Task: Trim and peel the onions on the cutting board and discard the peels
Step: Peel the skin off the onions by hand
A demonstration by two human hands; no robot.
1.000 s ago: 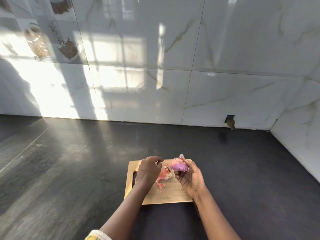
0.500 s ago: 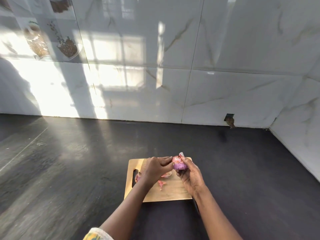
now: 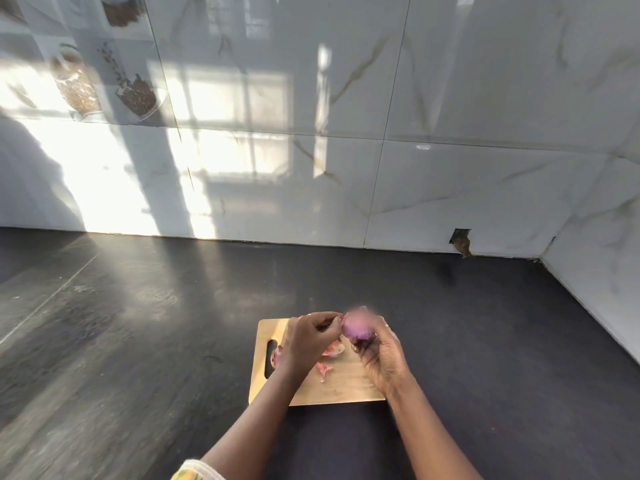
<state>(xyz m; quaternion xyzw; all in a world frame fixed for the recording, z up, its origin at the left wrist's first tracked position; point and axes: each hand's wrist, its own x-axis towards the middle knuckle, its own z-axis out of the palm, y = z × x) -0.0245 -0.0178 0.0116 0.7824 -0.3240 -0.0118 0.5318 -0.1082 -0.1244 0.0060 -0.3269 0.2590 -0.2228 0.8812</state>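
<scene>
A purple onion (image 3: 358, 326), blurred by motion, is held above the wooden cutting board (image 3: 332, 389) in the curled fingers of my right hand (image 3: 381, 358). My left hand (image 3: 308, 341) is at the onion's left side and pinches a strip of its skin between thumb and fingertips. Loose pink peels (image 3: 332, 350) lie on the board under the hands, and a small peel scrap (image 3: 323, 370) lies nearer me. Another reddish piece (image 3: 276, 356) shows by the board's handle slot, mostly hidden by my left wrist.
The board lies on a dark stone counter (image 3: 138, 341) that stretches left and right. White marble wall tiles (image 3: 381, 133) rise behind and at the right. A small hole in the wall (image 3: 460, 242) sits at counter level, back right.
My left hand has moved from above the peels to the onion and taken hold of its skin. The right hand has turned the onion, which is now blurred.
</scene>
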